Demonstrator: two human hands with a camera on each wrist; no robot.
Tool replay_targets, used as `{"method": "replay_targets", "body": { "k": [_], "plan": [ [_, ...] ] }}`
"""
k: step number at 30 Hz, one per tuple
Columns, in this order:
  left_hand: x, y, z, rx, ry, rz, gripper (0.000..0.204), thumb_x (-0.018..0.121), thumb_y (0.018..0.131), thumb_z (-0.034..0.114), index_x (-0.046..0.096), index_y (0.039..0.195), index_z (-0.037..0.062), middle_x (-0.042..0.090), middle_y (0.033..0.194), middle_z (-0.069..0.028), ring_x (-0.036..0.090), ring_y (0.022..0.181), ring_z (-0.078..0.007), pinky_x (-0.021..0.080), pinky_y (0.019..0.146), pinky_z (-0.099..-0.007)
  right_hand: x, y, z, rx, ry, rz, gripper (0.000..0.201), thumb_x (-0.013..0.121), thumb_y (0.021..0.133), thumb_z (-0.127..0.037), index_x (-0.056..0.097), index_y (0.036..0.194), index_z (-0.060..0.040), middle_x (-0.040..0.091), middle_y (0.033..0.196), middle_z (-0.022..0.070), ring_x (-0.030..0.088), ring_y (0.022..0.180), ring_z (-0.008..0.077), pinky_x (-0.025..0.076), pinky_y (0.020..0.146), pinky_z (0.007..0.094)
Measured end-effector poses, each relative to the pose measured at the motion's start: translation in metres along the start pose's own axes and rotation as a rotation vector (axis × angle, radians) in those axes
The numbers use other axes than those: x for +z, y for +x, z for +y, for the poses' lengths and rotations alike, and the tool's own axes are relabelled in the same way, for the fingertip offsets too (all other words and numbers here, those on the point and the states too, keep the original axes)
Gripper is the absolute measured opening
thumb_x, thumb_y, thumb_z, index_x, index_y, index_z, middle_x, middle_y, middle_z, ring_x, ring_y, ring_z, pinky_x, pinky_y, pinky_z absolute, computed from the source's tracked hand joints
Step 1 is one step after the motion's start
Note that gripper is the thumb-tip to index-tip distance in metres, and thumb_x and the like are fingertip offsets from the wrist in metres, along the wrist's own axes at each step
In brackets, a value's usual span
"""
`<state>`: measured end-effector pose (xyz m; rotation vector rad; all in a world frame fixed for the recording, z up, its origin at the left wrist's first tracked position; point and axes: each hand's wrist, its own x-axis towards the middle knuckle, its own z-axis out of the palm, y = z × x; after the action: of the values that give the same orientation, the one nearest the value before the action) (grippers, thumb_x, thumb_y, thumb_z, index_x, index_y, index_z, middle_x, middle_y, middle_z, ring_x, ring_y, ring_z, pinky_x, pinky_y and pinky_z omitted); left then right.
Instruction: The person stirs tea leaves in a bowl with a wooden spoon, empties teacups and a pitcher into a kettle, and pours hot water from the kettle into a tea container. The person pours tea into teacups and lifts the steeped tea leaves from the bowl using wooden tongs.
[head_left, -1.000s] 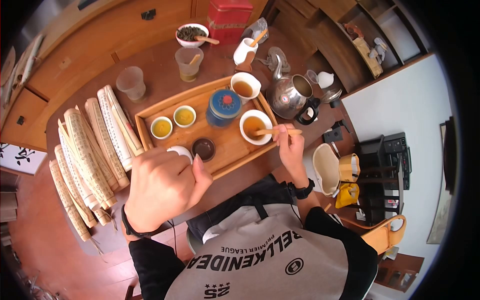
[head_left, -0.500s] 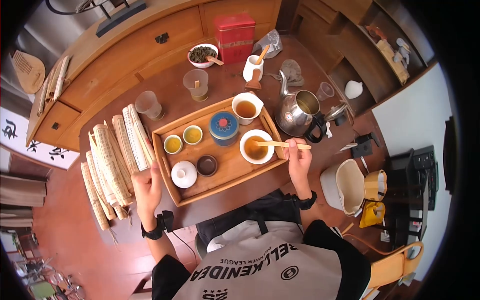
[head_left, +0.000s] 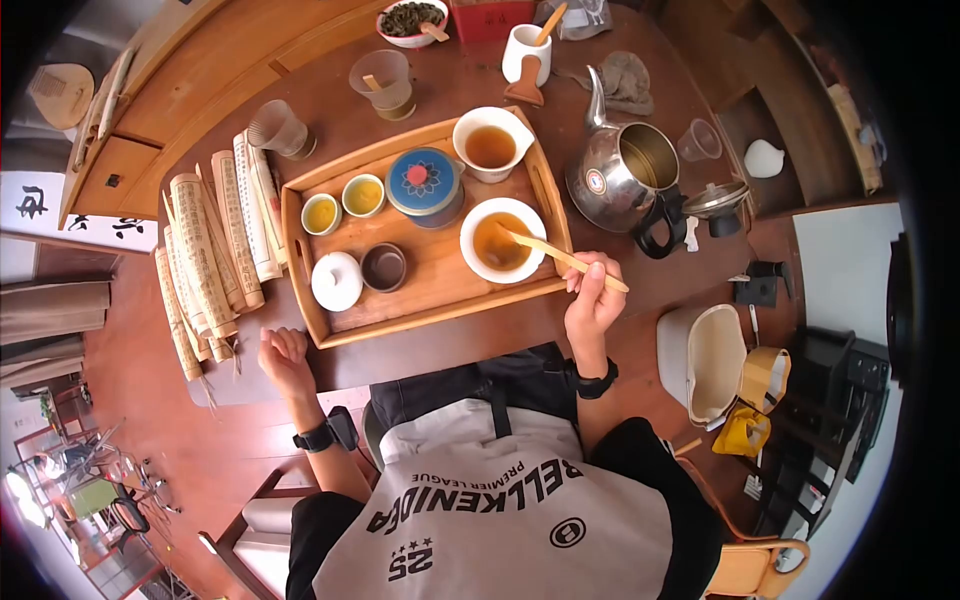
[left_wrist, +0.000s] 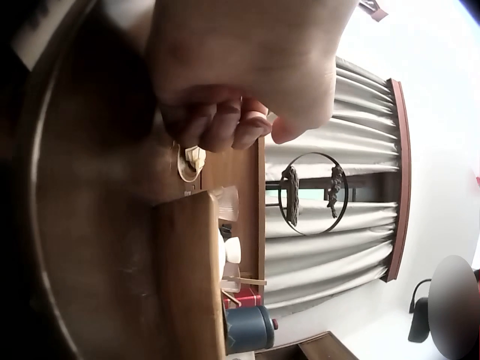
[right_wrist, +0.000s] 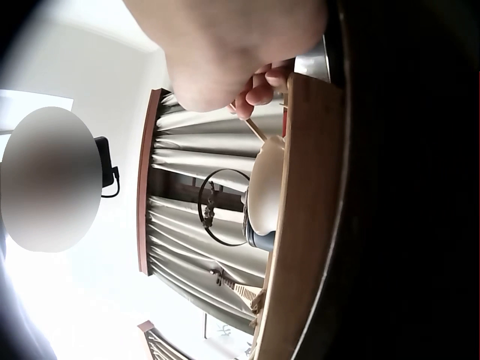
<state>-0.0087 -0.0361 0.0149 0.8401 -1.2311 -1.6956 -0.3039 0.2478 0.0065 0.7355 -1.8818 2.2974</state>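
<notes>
My right hand (head_left: pixel 594 300) pinches a slender wooden stick (head_left: pixel 555 253) near its outer end. The stick slants down into amber tea in a white bowl (head_left: pixel 468 242) on the right of the wooden tray (head_left: pixel 430 310). Behind that bowl is a white pitcher (head_left: pixel 480 172) of tea, with a blue canister (head_left: pixel 422 200) beside it. A white lid (head_left: pixel 337 283) and a small brown cup (head_left: pixel 384 268) sit at the tray's front left; two small cups (head_left: pixel 321 214) of yellow tea stand behind them. At the table's front edge, my left hand (head_left: pixel 287 358) hangs loosely curled, holding nothing.
Right of the tray stands a steel kettle (head_left: pixel 620 180), its lid (head_left: pixel 715 200) beside it. Rolled, printed scrolls (head_left: pixel 205 255) lie to the left. Plastic cups (head_left: pixel 382 82), a bowl of tea leaves (head_left: pixel 412 20) and a white tool holder (head_left: pixel 526 55) stand behind.
My left hand has come down from over the tray's front left to the table edge. My right hand still holds the stick in the tea, now slanting more steeply across the view.
</notes>
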Motion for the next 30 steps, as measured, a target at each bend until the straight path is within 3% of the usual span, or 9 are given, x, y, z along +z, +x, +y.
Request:
{"method": "replay_targets", "body": {
  "k": [5, 7, 10, 13, 16, 17, 20, 25, 30],
  "plan": [
    [-0.003, 0.009, 0.002, -0.024, -0.181, -0.124, 0.044, 0.04, 0.107, 0.028, 0.035, 0.066, 0.0119, 0.029, 0.058, -0.0005, 0.026, 0.055, -0.0127, 0.028, 0.06, -0.0307, -0.001, 0.008, -0.01, -0.022, -0.055, -0.008, 0.02, 0.048, 0.103, -0.007, 0.062, 0.101, 0.007, 0.063, 0.081, 0.0103, 0.058, 0.064, 0.0112, 0.045, 0.058, 0.0229],
    [-0.005, 0.014, 0.004, -0.054, -0.274, -0.155, 0.041, 0.041, 0.106, 0.026, 0.036, 0.069, 0.0121, 0.031, 0.062, -0.0009, 0.029, 0.059, -0.0136, 0.029, 0.064, -0.0311, -0.004, 0.016, -0.011, -0.014, -0.111, -0.095, 0.017, 0.053, 0.101, -0.006, 0.064, 0.1, 0.0072, 0.063, 0.079, 0.009, 0.057, 0.063, 0.011, 0.045, 0.058, 0.0229],
    [-0.007, 0.02, 0.002, -0.149, -0.552, -0.045, 0.037, 0.043, 0.105, 0.024, 0.038, 0.071, 0.0125, 0.033, 0.065, -0.0007, 0.032, 0.061, -0.0135, 0.03, 0.065, -0.0303, -0.008, 0.03, -0.021, 0.069, -0.186, -0.174, 0.014, 0.059, 0.099, -0.006, 0.066, 0.098, 0.0063, 0.065, 0.078, 0.0072, 0.058, 0.064, 0.0103, 0.046, 0.06, 0.0229],
    [-0.016, 0.025, -0.003, -0.174, -0.611, -0.106, 0.035, 0.044, 0.105, 0.021, 0.039, 0.072, 0.0128, 0.035, 0.067, -0.0003, 0.034, 0.063, -0.0126, 0.032, 0.067, -0.03, -0.009, 0.058, -0.037, 0.081, -0.21, -0.278, 0.012, 0.063, 0.097, -0.005, 0.068, 0.098, 0.0048, 0.067, 0.079, 0.0064, 0.059, 0.065, 0.0095, 0.046, 0.06, 0.0231],
    [-0.011, 0.025, -0.002, -0.205, -0.622, -0.128, 0.035, 0.044, 0.105, 0.02, 0.039, 0.071, 0.0125, 0.036, 0.068, -0.0001, 0.034, 0.062, -0.0117, 0.032, 0.065, -0.0291, -0.012, 0.086, -0.046, 0.152, -0.279, -0.464, 0.012, 0.062, 0.097, -0.005, 0.068, 0.098, 0.0046, 0.068, 0.08, 0.0064, 0.061, 0.066, 0.0094, 0.047, 0.061, 0.0232],
    [-0.01, 0.025, -0.003, -0.215, -0.635, -0.143, 0.036, 0.044, 0.105, 0.02, 0.039, 0.071, 0.0123, 0.036, 0.068, 0.0, 0.034, 0.062, -0.0115, 0.032, 0.065, -0.0286, -0.003, 0.09, -0.045, 0.108, -0.147, -0.42, 0.014, 0.06, 0.099, -0.006, 0.069, 0.096, 0.0047, 0.068, 0.079, 0.0063, 0.061, 0.066, 0.009, 0.046, 0.06, 0.023],
    [-0.005, 0.027, -0.002, -0.225, -0.663, -0.144, 0.036, 0.045, 0.105, 0.019, 0.039, 0.071, 0.0116, 0.036, 0.067, 0.0001, 0.033, 0.062, -0.011, 0.031, 0.064, -0.0273, 0.001, 0.102, -0.037, 0.054, -0.147, -0.504, 0.018, 0.057, 0.1, -0.007, 0.069, 0.095, 0.0055, 0.068, 0.078, 0.0065, 0.061, 0.066, 0.0087, 0.046, 0.06, 0.023],
    [-0.006, 0.029, -0.002, -0.27, -0.72, -0.127, 0.035, 0.043, 0.106, 0.02, 0.039, 0.072, 0.0116, 0.036, 0.067, 0.0006, 0.034, 0.061, -0.0108, 0.032, 0.064, -0.0276, 0.012, 0.107, -0.019, 0.005, -0.103, -0.51, 0.035, 0.048, 0.103, -0.015, 0.065, 0.083, 0.0069, 0.063, 0.068, 0.0102, 0.053, 0.053, 0.0123, 0.04, 0.05, 0.0258],
    [-0.007, 0.031, -0.003, -0.3, -0.798, -0.114, 0.035, 0.043, 0.107, 0.02, 0.039, 0.073, 0.0115, 0.036, 0.068, 0.0006, 0.034, 0.062, -0.0108, 0.032, 0.064, -0.0283, 0.017, 0.1, -0.014, -0.063, -0.016, -0.487, 0.035, 0.048, 0.103, -0.016, 0.063, 0.08, 0.0061, 0.061, 0.065, 0.0104, 0.053, 0.051, 0.0138, 0.038, 0.047, 0.027]
  ]
}}
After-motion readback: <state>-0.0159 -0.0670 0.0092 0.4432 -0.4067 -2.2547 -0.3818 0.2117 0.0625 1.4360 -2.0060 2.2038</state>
